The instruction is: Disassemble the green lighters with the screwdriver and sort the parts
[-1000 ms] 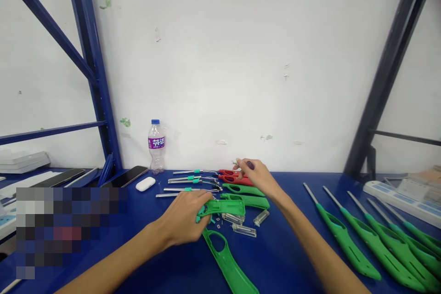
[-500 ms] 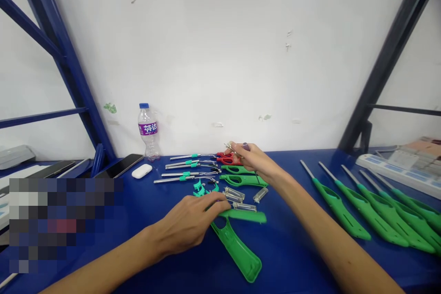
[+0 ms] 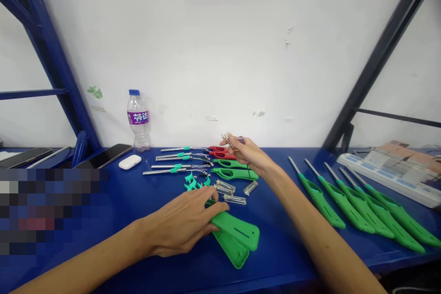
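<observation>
In the lower middle, my left hand (image 3: pixel 188 220) is closed on a green lighter handle shell (image 3: pixel 243 230), gripping its narrow end. The matching shell half (image 3: pixel 231 249) lies askew beneath it, its hollow side showing. Farther back, my right hand (image 3: pixel 254 155) is raised over the red and green handles and pinches a small clear fuel tank (image 3: pixel 228 139) with a metal tip. Fingers cover part of that tank. Several loose clear tanks (image 3: pixel 235 200) lie between the hands. Small teal plastic parts (image 3: pixel 190 182) rest just beyond my left fingers.
Metal lighter tubes (image 3: pixel 165 172) with wires lie in rows beside green (image 3: pixel 237 174) and red handles (image 3: pixel 220 154). Several assembled green lighters (image 3: pixel 322 204) fan out at right, before a white power strip (image 3: pixel 386 179). A bottle (image 3: pixel 138 121), phone (image 3: pixel 106 156) and white case (image 3: pixel 130 161) stand left.
My left hand has lifted and turned the upper green shell so its slotted outer face shows over the other half. My right hand still holds the clear tank. The view has shifted slightly.
</observation>
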`<state>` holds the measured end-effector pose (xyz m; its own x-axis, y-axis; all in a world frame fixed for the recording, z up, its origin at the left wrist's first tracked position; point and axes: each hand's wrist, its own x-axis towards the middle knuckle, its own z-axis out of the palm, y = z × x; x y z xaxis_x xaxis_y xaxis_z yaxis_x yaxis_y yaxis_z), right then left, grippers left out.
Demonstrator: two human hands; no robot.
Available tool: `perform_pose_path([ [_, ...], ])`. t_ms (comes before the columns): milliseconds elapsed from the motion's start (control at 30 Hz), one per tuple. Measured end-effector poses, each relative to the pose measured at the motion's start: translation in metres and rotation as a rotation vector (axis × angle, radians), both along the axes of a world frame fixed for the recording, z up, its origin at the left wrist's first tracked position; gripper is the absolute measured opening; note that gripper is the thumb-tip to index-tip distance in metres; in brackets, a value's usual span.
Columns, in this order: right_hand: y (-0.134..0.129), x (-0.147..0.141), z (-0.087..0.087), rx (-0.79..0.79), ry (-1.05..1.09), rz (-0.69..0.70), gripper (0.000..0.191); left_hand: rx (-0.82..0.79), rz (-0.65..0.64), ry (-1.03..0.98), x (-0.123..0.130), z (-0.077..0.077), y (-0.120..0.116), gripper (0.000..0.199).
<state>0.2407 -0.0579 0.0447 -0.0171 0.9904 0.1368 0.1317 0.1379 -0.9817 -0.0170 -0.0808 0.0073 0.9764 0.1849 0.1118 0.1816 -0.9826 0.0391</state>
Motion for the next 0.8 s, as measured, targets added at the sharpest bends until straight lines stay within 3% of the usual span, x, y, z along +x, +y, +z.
perform_pose_path([
  [400, -0.006, -0.004, 0.006, -0.011, -0.016, 0.035, 0.044, 0.023, 0.077, 0.053, 0.011, -0.019, -0.006, 0.027],
  [667, -0.007, -0.006, 0.007, -0.023, -0.057, 0.053, 0.043, -0.042, 0.109, -0.029, 0.010, -0.021, 0.005, 0.048],
  [800, -0.006, -0.006, 0.006, -0.036, -0.074, 0.064, 0.046, -0.101, 0.111, -0.064, 0.005, -0.018, 0.010, 0.044],
])
